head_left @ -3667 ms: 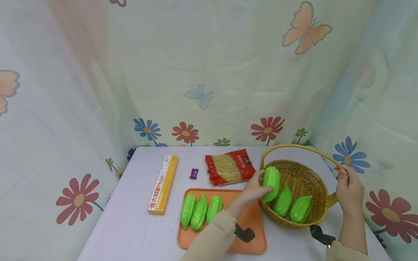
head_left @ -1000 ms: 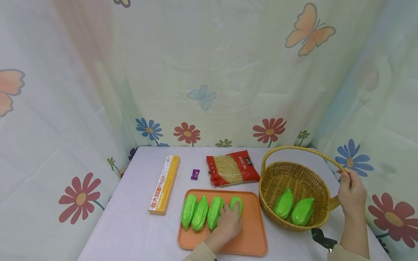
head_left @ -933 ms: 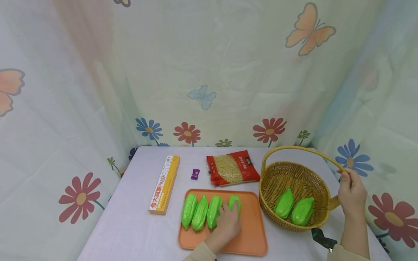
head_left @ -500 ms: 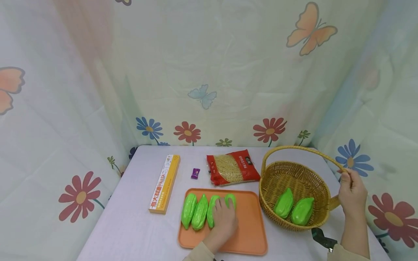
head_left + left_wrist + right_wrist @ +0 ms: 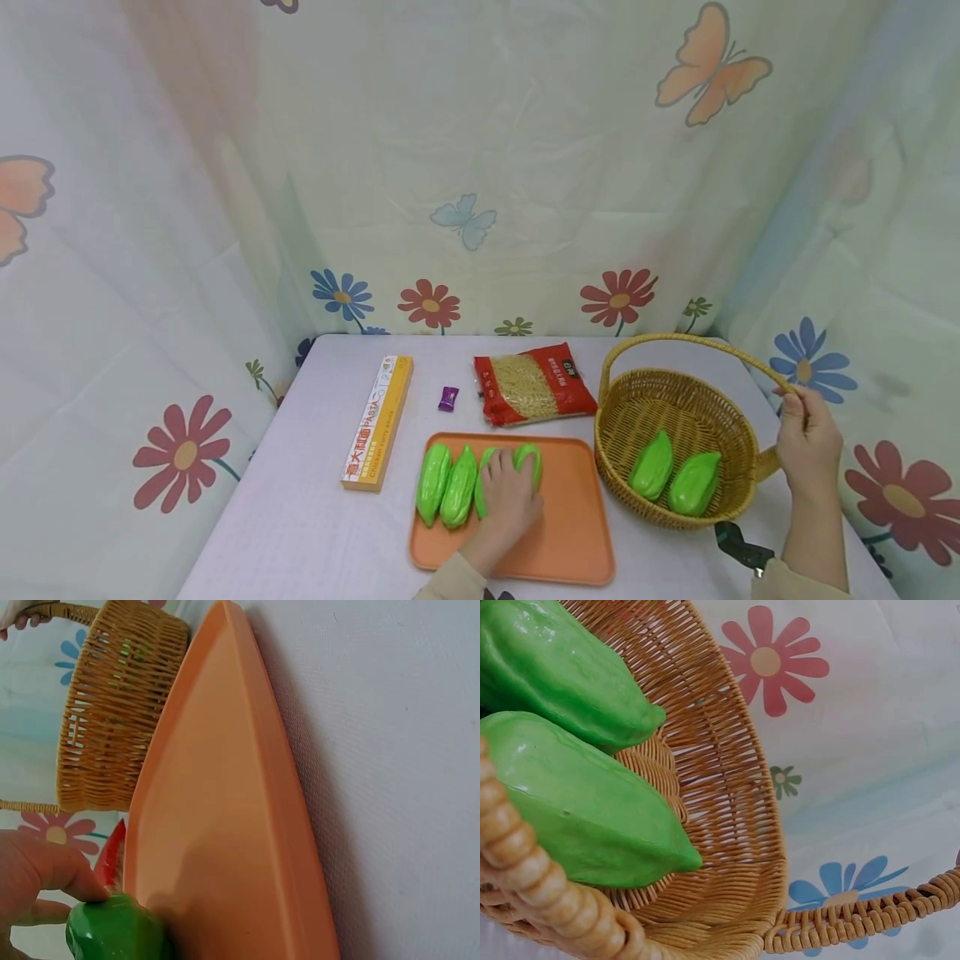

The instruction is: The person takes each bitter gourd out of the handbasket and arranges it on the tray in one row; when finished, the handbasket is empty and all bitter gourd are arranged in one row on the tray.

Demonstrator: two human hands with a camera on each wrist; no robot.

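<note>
Green vegetables (image 5: 458, 492) are arranged in two groups: four on the orange tray (image 5: 573, 533) at the lower centre of the frame, two in the wicker basket (image 5: 667, 404) at the lower right. On the tray, a parallel row is formed toward the left side, presumably so that rolling is limited and space is saved. The rightmost vegetable (image 5: 533, 462) is gripped between the thumb and curled fingers of the left hand (image 5: 508, 493), by which its neighbour is mostly covered; a grip across the narrow width is likely the easier one. The handle (image 5: 675, 337) of the basket is pinched by the closed fingers of the right hand (image 5: 810, 433), probably so that the basket is steadied. Each vegetable is elongated, glossy and bright green. Shallow ridges and pointed tips are shown by the basket pair in the right wrist view.
</note>
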